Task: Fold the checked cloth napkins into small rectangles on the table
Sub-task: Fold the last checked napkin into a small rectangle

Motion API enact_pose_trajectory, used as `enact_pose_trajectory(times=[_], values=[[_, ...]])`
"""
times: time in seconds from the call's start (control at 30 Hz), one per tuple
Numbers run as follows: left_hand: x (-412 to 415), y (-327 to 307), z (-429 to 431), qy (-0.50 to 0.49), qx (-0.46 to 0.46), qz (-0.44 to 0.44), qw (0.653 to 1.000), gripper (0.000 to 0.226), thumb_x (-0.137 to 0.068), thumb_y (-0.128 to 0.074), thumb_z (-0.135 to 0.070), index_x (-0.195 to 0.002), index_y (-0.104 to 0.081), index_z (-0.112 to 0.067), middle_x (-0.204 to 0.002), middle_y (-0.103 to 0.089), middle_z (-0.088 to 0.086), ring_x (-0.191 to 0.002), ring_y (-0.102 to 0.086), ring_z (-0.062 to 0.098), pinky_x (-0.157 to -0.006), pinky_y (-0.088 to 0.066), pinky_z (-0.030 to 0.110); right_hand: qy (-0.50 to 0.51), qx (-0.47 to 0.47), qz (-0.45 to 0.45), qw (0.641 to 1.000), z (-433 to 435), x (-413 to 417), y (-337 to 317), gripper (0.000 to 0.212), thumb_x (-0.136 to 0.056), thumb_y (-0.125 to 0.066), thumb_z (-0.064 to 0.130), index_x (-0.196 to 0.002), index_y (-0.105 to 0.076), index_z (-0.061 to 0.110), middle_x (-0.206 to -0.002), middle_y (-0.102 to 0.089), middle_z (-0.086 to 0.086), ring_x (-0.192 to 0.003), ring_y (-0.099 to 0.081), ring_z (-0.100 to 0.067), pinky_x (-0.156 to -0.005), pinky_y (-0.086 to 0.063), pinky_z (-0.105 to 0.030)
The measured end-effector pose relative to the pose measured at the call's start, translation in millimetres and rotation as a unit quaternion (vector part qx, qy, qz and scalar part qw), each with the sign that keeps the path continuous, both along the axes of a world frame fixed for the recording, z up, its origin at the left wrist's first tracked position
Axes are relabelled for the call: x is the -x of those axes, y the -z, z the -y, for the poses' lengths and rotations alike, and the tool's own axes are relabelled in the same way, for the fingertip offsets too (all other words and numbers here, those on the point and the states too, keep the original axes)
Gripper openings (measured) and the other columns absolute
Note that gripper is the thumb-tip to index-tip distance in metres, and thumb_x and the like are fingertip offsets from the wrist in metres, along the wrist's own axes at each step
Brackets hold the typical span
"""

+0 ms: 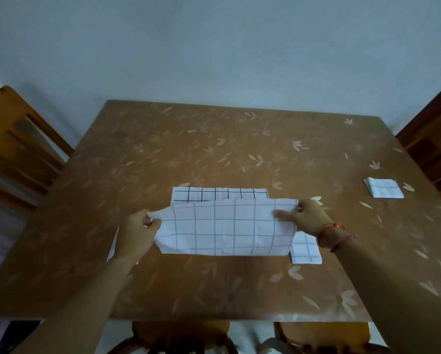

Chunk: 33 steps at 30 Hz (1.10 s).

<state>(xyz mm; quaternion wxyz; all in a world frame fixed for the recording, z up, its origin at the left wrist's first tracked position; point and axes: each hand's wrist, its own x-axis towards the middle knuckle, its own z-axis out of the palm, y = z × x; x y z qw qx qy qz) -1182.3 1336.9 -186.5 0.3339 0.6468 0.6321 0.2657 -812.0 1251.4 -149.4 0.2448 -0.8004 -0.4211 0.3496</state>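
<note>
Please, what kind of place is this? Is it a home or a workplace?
Most likely a home dining room. A table with a brown leaf-patterned cover stands by a plain wall, wooden chairs sit around it, and a folded checked napkin lies on it.

1. The checked napkin (224,226), white with thin dark grid lines, is raised over the middle of the table (214,139), held by its two upper corners and sagging.
2. A flat checked strip (219,195) lies just beyond it.
3. The folded napkin (384,187), a small rectangle, lies flat at the far right, well apart.
</note>
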Motion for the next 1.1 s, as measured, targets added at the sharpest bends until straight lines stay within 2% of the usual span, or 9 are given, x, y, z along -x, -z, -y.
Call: enact_pose_trajectory(times=[0.1,0.17,0.23,0.33,0.5,0.63,0.87,0.97,1.1], values=[[-8,7,-14,-0.012,0.015,0.01,1.0,0.013,-0.088,-0.064,-0.012,-0.075,-0.062,-0.009,-0.069,-0.064,0.004,-0.069,-0.061,0.022,-0.061,-0.048,0.037,0.011,0.069,-0.057,0.996,-7,-5,21,0.036,-0.068,-0.087,0.026,-0.09,-0.071,0.002,-0.089,-0.073,-0.011,-0.082,-0.071,-0.026,-0.073,-0.061,-0.041],[-14,11,-24,-0.017,0.028,0.01,0.999,0.016,-0.089,-0.063,-0.012,-0.074,-0.06,-0.008,-0.069,-0.063,0.007,-0.067,-0.059,0.024,-0.059,-0.047,0.036,0.013,0.112,-0.078,0.991,-7,-6,37,0.024,-0.071,-0.084,0.014,-0.088,-0.07,0.005,-0.094,-0.073,-0.011,-0.088,-0.07,-0.028,-0.08,-0.059,-0.044],[-18,18,-36,-0.015,0.038,0.012,0.999,0.015,-0.089,-0.062,-0.013,-0.077,-0.061,-0.004,-0.072,-0.064,0.011,-0.068,-0.06,0.026,-0.058,-0.046,0.035,0.003,0.121,-0.08,0.989,-6,-5,51,0.011,-0.077,-0.079,0.012,-0.08,-0.069,0.012,-0.09,-0.072,-0.008,-0.088,-0.07,-0.027,-0.083,-0.058,-0.045],[-22,29,-57,-0.014,0.039,0.007,0.999,0.024,-0.088,-0.062,-0.017,-0.073,-0.057,0.001,-0.069,-0.06,0.02,-0.061,-0.055,0.03,-0.053,-0.04,0.035,0.033,0.093,-0.089,0.991,-16,-7,71,0.011,-0.081,-0.076,0.013,-0.077,-0.066,0.016,-0.091,-0.071,-0.01,-0.087,-0.069,-0.029,-0.08,-0.059,-0.047],[-35,47,-82,-0.025,0.07,0.028,0.997,0.009,-0.088,-0.066,-0.022,-0.087,-0.066,-0.014,-0.081,-0.069,0.002,-0.077,-0.066,0.022,-0.067,-0.054,0.04,0.096,0.058,-0.038,0.993,-47,-9,102,0.018,-0.076,-0.081,0.018,-0.087,-0.072,0.006,-0.088,-0.071,-0.01,-0.08,-0.068,-0.025,-0.073,-0.057,-0.035],[-38,65,-83,-0.043,0.155,0.053,0.986,0.036,-0.081,-0.075,-0.017,-0.112,-0.058,-0.016,-0.098,-0.065,-0.001,-0.088,-0.063,0.018,-0.067,-0.052,0.034,0.142,0.057,-0.046,0.987,-67,-14,124,0.018,-0.072,-0.082,0.023,-0.085,-0.076,0.012,-0.08,-0.074,-0.008,-0.078,-0.071,-0.026,-0.079,-0.059,-0.038],[-28,94,-73,-0.041,0.193,0.001,0.98,0.055,-0.073,-0.078,-0.002,-0.122,-0.055,-0.011,-0.095,-0.063,0.002,-0.084,-0.062,0.017,-0.069,-0.052,0.032,0.182,0.057,-0.003,0.982,-88,-19,142,0.019,-0.071,-0.082,0.03,-0.082,-0.073,0.018,-0.077,-0.072,-0.003,-0.076,-0.068,-0.022,-0.08,-0.057,-0.037],[-31,98,-75,-0.047,0.167,-0.017,0.985,0.049,-0.074,-0.078,-0.001,-0.118,-0.058,-0.007,-0.09,-0.063,0.001,-0.082,-0.061,0.018,-0.069,-0.051,0.032,0.18,0.076,0.006,0.981,-90,-18,141,0.031,-0.072,-0.082,0.031,-0.097,-0.071,0.016,-0.089,-0.072,-0.007,-0.081,-0.065,-0.023,-0.07,-0.049,-0.026],[-38,100,-74,-0.058,0.135,-0.039,0.988,0.042,-0.077,-0.075,-0.004,-0.115,-0.057,-0.007,-0.077,-0.056,-0.009,-0.072,-0.054,0.011,-0.059,-0.045,0.026,0.164,0.086,0.012,0.983,-87,-18,138,0.034,-0.07,-0.083,0.019,-0.1,-0.069,0.015,-0.091,-0.072,-0.007,-0.085,-0.066,-0.024,-0.077,-0.055,-0.032]])
